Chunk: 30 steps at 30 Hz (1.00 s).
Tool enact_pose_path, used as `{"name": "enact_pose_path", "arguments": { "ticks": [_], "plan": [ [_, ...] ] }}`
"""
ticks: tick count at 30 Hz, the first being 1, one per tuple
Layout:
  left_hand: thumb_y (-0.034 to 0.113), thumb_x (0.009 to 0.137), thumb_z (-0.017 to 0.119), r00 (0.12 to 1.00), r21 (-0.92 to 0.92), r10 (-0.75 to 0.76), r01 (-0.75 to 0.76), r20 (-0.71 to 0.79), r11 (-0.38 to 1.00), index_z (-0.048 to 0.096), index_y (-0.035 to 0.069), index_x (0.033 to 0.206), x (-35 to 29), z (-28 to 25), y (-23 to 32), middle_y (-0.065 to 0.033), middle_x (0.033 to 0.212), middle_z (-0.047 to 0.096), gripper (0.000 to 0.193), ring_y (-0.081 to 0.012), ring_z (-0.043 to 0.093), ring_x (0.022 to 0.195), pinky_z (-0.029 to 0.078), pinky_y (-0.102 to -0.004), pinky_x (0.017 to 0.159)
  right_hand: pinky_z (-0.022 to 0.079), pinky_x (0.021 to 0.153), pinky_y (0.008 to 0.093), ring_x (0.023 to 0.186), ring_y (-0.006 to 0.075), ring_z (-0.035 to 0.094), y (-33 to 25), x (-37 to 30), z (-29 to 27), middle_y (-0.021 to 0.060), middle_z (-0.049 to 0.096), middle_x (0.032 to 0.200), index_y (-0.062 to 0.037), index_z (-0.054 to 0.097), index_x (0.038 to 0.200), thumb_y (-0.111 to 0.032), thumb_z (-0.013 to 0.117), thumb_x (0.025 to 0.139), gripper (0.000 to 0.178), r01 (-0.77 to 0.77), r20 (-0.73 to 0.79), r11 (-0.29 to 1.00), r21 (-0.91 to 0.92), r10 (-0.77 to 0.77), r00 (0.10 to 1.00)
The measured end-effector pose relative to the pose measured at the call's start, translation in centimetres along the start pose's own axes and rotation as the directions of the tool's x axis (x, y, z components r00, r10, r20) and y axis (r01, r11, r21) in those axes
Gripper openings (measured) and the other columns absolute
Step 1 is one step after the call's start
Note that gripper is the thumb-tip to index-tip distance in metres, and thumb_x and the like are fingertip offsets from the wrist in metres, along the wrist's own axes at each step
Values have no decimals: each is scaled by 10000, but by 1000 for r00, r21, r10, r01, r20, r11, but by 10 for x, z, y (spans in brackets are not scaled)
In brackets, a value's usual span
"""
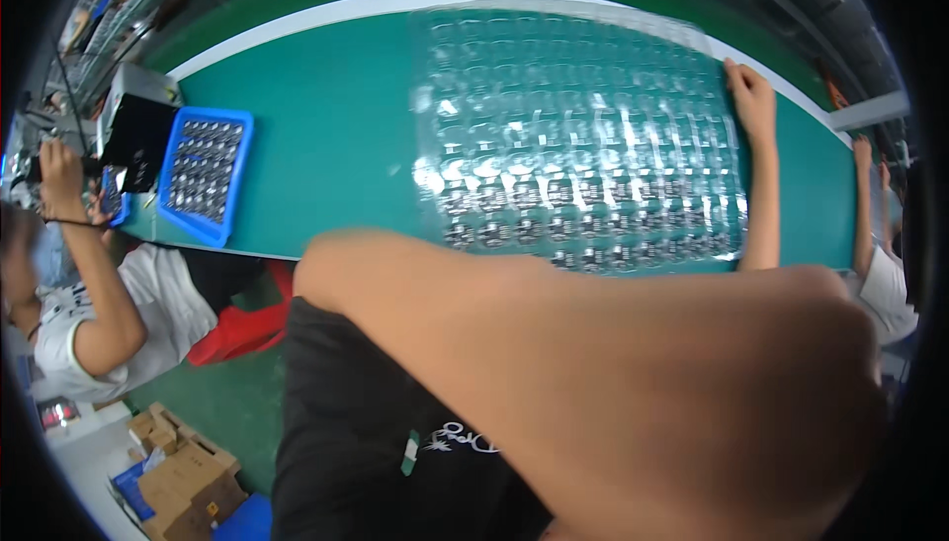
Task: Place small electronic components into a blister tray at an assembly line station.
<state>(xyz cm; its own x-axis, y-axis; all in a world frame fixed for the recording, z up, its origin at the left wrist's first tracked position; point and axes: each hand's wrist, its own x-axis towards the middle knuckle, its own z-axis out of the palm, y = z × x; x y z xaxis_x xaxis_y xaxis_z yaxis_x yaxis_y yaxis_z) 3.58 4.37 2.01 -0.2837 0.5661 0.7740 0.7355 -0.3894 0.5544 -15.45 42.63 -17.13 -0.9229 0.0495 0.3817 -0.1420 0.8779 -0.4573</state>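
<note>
My green bench [326, 145] carries a clear blister tray [583, 135] of what look like small dark parts; a blue tray [206, 177] sits well left of it.

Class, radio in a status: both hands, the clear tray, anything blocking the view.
Right hand flat on far right edge of clear blister tray. Left hand not in view. Person's own arm crosses the foreground, hiding tray's near edge.

clear blister tray [578, 135] — flat on green bench | pockets hold small dark parts

free: green table [326, 135] left | blocked: clear blister tray [583, 135], blue bin [205, 177]
</note>
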Motion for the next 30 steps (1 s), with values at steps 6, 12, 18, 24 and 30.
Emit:
{"name": "enact_pose_path", "arguments": {
  "ticks": [6, 12, 18, 24, 30],
  "plan": [
    [197, 829, 623, 996, 62, -87, 88, -13, 994, 612, 71, 745, -3, -14, 7, -42, 607, 544, 152, -211, 566, 524, 438, -314, 508, 365, 596, 301, 598, 117, 448, 4, 9, 9, 39, 488, 602, -31, 569, 698, -468, 566, 979, 520, -19, 53, 1000, 6, 19, 998],
    [194, 835, 616, 998, 35, -55, 55, -12, 998, 605, 66, 740, -8, -13, 9, -45, 600, 536, 160, -219, 571, 525, 442, -314, 510, 351, 590, 302, 594, 117, 432, 0, 5, 17, 35, 464, 592, -31, 553, 689, -477, 566, 977, 531, -14, 51, 1000, 24, 12, 999],
    [191, 841, 609, 1000, 31, -9, 9, -1, 999, 597, 62, 735, -7, -2, 10, -49, 593, 528, 168, -227, 576, 525, 446, -314, 511, 345, 576, 309, 584, 118, 422, 1, 14, 28, 35, 458, 581, -27, 561, 687, -465, 571, 978, 526, 0, 30, 999, 39, -1, 1000],
    [179, 748, 632, 946, 5, 27, -30, 323, 1000, 575, 54, 708, 10, 14, -2, -54, 634, 523, 143, -229, 583, 605, 479, -315, 555, 449, 601, 360, 612, 181, 563, 20, 5, 17, 135, 616, 666, -9, 701, 837, -403, 600, 954, 422, -18, -7, 1000, 19, 18, 1000],
    [175, 715, 674, 825, 389, -293, 98, 484, 916, 706, 69, 1031, 42, -27, 26, -46, 847, 634, 335, -203, 630, 742, 497, -295, 635, 468, 593, 398, 632, 296, 641, -20, -4, 38, 197, 631, 715, -16, 699, 803, -360, 640, 906, 363, 2, -81, 1000, 27, 0, 997]
  ]
}}
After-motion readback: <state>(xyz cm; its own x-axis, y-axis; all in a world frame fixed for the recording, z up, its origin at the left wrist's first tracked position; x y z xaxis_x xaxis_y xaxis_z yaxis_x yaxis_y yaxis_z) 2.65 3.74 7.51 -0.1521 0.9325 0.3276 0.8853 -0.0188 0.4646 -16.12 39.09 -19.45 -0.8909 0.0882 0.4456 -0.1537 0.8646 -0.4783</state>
